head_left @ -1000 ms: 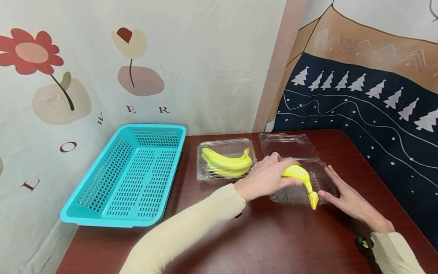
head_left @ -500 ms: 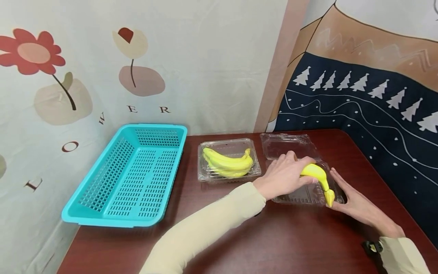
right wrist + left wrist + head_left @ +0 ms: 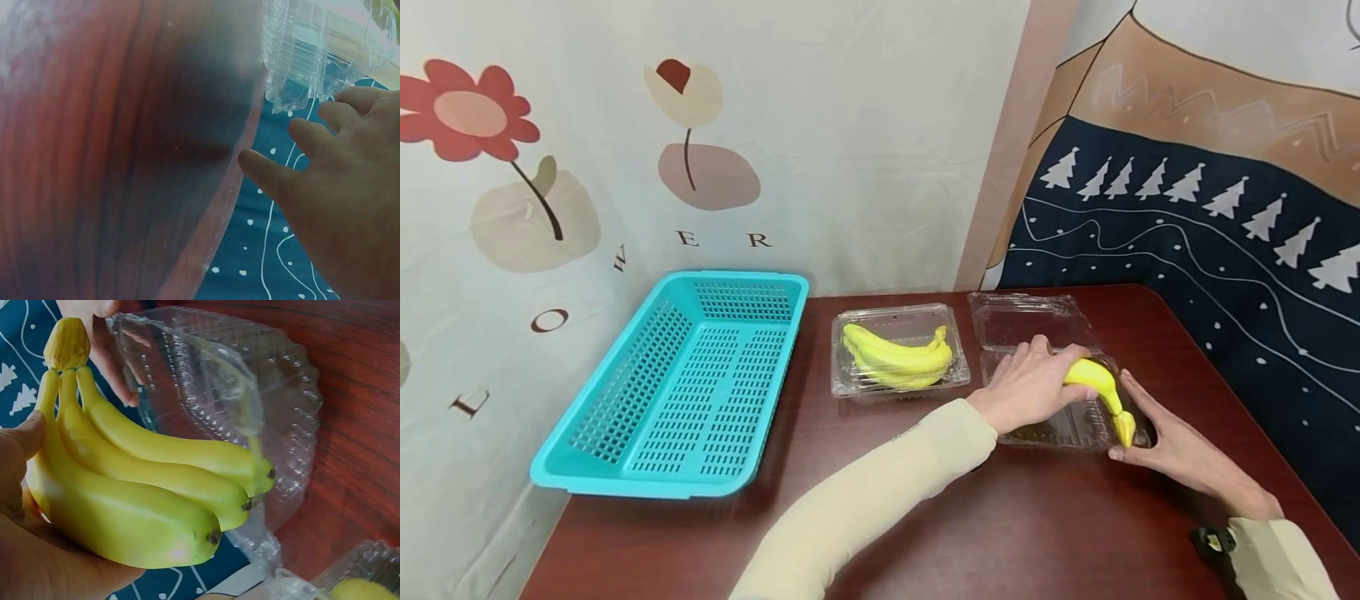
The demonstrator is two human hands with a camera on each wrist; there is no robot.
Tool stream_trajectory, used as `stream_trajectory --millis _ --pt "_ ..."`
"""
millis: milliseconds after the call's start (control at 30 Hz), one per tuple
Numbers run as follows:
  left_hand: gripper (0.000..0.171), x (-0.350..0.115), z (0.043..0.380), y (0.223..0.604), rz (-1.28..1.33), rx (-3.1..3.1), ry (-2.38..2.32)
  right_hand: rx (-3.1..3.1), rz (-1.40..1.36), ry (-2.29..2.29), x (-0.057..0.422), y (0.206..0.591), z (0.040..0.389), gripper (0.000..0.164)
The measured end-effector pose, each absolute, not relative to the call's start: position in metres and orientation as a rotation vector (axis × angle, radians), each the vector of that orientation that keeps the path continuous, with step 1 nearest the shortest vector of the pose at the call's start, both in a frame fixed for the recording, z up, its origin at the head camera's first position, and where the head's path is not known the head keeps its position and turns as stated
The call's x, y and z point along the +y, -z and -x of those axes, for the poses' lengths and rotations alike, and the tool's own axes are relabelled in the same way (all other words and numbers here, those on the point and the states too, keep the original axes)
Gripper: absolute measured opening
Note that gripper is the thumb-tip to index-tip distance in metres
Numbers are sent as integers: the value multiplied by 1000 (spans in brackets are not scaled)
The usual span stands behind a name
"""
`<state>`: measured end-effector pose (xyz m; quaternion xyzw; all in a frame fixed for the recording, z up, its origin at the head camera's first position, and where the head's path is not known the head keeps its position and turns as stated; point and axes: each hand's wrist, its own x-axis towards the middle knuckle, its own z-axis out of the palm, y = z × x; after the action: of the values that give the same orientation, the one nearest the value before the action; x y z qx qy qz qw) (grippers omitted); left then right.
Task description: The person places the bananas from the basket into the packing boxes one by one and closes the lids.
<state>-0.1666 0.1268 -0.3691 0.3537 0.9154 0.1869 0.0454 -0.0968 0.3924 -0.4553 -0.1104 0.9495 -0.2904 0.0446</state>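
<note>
My left hand [image 3: 1033, 383] grips a bunch of yellow bananas [image 3: 1093, 382] above the base of an open clear plastic clamshell box [image 3: 1030, 323]. In the left wrist view the bunch [image 3: 150, 497] shows three bananas joined at one stem, with the thumb curled over one side. Beside the box's right edge is my right hand [image 3: 1187, 462], its fingers extended and thumb spread. The banana stem appears close to that thumb; whether they touch I cannot tell. The right wrist view shows the right hand [image 3: 350, 169] alongside the clear box [image 3: 294, 62].
A closed clear clamshell [image 3: 844, 386] containing bananas [image 3: 902, 360] stands left of the open one. Farther left is a turquoise perforated basket [image 3: 700, 400]. All rest on a dark red-brown table [image 3: 1000, 517], with printed fabric [image 3: 865, 167] behind.
My left hand has moved right with the bunch, over the open box's base. The right hand has shifted slightly right and down, its thumb nearer the box's front corner.
</note>
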Motion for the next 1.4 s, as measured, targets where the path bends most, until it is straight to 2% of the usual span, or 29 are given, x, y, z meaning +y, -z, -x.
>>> stream_trajectory --millis 300,800,1400 --pt "58 134 169 379 -1053 2831 -512 2878 318 889 390 454 97 115" --pt "47 134 176 398 -1101 2862 -545 2880 318 899 388 453 97 112" --pt "51 132 179 422 -1097 2913 -548 2909 383 919 388 457 96 108"
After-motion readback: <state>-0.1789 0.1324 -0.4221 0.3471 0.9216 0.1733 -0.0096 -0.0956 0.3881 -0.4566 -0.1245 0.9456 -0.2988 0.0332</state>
